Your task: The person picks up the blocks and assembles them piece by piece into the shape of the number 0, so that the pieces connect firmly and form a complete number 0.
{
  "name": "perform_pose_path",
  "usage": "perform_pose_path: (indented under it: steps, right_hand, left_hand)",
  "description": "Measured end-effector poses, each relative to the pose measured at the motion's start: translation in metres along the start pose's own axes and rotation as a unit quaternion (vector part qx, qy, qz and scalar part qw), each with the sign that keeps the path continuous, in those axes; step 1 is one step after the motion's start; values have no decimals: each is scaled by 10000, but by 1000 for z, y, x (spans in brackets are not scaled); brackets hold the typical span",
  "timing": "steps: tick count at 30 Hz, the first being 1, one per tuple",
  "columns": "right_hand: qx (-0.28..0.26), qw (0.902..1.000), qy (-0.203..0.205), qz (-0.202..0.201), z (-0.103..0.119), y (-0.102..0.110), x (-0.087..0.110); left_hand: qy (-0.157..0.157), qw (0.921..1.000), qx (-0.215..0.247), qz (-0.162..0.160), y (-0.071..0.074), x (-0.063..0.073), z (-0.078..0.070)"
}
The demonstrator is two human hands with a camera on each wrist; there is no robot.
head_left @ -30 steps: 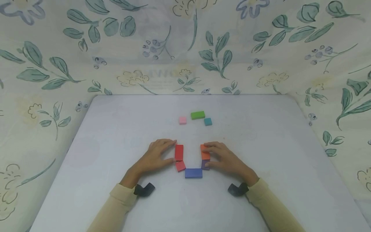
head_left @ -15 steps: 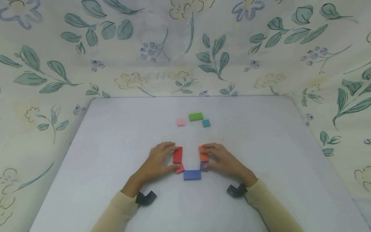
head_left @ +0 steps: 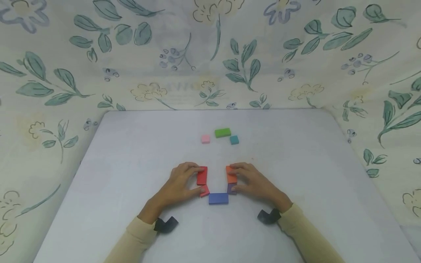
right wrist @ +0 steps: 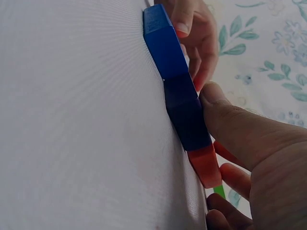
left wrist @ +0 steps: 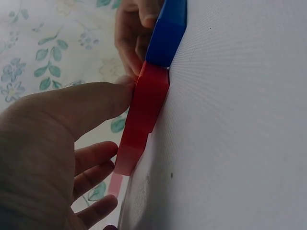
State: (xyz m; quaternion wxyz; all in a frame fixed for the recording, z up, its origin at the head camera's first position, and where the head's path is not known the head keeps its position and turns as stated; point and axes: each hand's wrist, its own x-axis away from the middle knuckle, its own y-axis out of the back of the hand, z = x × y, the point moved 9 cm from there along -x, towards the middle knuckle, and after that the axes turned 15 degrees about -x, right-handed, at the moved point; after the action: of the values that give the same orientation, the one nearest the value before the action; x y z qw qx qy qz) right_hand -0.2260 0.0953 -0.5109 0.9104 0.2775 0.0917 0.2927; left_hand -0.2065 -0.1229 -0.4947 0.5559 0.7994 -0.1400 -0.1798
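In the head view my left hand (head_left: pixel 179 184) rests its thumb on a small red block (head_left: pixel 205 191) and its fingertips on a longer red block (head_left: pixel 202 178). My right hand (head_left: pixel 253 181) mirrors it, thumb on a small purple block (head_left: pixel 231 189) and fingers on an orange block (head_left: pixel 231 178). A blue block (head_left: pixel 218 198) lies crosswise between the two small blocks, at the near end of this U-shaped row. The left wrist view has the thumb on top of the small red block (left wrist: pixel 148 98); in the right wrist view the other thumb touches the dark purple block (right wrist: pixel 186 112).
Beyond the hands, a pink block (head_left: pixel 205 139), a green block (head_left: pixel 222 133) and a teal block (head_left: pixel 234 140) lie on the white table (head_left: pixel 131 146). Floral cloth (head_left: pixel 184 54) hangs behind the table. Each wrist wears a black mount (head_left: pixel 166 224).
My left hand has moved in from beside the red blocks, its thumb and fingertips now on top of them. The right hand stays on the orange and purple blocks. The head view has shifted slightly.
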Motion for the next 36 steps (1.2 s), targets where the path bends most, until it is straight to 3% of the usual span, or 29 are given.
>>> perform_pose_path:
  steps: [36]
  right_hand:
    - [50,10000,-14,15,0,0,-1]
  left_hand:
    - [153,9994,-171,264,-2,-1,1]
